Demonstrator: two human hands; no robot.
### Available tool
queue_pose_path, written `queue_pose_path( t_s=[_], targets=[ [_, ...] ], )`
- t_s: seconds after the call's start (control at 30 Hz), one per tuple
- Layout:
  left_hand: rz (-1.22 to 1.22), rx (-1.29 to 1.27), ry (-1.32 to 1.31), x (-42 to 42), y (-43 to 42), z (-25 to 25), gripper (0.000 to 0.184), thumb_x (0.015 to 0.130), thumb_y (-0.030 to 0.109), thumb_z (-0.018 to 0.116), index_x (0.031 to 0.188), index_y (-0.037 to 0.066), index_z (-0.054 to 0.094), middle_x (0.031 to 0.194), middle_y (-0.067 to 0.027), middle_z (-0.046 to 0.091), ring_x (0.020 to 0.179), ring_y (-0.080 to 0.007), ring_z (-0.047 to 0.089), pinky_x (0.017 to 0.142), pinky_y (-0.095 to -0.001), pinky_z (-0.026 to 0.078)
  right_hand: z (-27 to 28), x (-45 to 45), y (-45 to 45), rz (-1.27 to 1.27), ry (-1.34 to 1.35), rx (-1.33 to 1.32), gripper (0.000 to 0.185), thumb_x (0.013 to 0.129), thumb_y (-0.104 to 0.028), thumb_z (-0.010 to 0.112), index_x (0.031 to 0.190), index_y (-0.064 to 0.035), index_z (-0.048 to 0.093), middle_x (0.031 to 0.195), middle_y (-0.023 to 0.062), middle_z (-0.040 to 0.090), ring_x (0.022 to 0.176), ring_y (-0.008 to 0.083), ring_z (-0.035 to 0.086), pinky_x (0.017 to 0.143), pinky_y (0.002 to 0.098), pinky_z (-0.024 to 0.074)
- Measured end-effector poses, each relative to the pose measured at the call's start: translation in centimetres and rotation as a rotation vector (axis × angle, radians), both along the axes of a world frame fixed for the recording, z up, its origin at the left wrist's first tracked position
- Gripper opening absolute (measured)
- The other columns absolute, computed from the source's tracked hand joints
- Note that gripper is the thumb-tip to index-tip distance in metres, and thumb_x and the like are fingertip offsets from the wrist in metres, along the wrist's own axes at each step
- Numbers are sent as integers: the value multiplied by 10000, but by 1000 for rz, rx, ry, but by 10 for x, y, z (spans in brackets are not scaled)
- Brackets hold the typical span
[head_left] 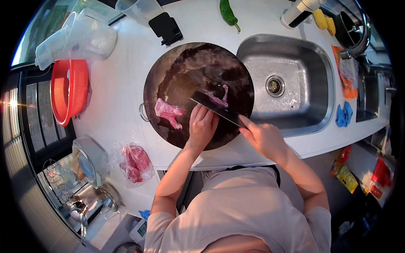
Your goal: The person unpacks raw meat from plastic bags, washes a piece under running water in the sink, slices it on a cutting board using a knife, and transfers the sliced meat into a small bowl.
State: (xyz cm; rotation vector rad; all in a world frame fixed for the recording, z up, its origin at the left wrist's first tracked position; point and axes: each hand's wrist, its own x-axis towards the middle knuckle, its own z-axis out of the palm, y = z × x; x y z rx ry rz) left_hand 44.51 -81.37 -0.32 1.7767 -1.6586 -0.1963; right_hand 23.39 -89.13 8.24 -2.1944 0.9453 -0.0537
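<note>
In my right hand is the handle of a cleaver, its dark blade slanting up and left over the round wooden chopping board. My left hand rests on the board, fingers curled together close against the near side of the blade. Whatever lies under those fingers is hidden. Just beyond the blade, partly covered by it, lies a piece of raw meat with a thin strip sticking up. Another pink piece of raw meat lies on the board to the left of my left hand.
A steel sink adjoins the board on the right. A green pepper and a black stand are behind it. At left are a red basket and bagged meat. Blue gloves lie right of the sink.
</note>
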Motion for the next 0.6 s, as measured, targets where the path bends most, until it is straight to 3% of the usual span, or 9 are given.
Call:
queue_pose_path(
  t_s=[0.13, 0.33, 0.43, 0.6],
  targets=[
    [7, -43, 1, 0, -2, 3, 306, 753, -3, 714, 1058, -3, 692, 1098, -154, 669, 1065, -377, 615, 944, -446, 490, 5, -23, 10, -27, 77, 3, 415, 969, -340, 594, 1263, -47, 596, 619, 157, 648, 600, 370, 668, 524, 470, 528],
    [-14, 12, 68, 3, 5, -5, 292, 748, -23, 703, 1038, -24, 681, 1082, -161, 666, 1070, -381, 613, 922, -448, 493, -19, 79, -10, 25, -52, -88, 350, 982, -356, 564, 1156, -57, 611, 618, 157, 646, 592, 366, 670, 523, 463, 540],
    [-12, -25, 35, 1, 4, -2, 259, 746, -46, 692, 1004, -27, 683, 1082, -154, 667, 1077, -375, 616, 918, -445, 504, -16, 67, -13, 24, -69, -76, 334, 991, -368, 545, 1124, -68, 603, 620, 159, 644, 595, 376, 665, 526, 465, 539],
    [8, -151, 41, 0, 2, 3, 282, 765, -63, 697, 1039, 4, 708, 1078, -130, 669, 1053, -336, 641, 921, -425, 517, 14, -16, -26, -109, 146, 286, 361, 1009, -379, 520, 1136, -72, 661, 621, 177, 629, 638, 406, 645, 589, 488, 509]
  ],
)
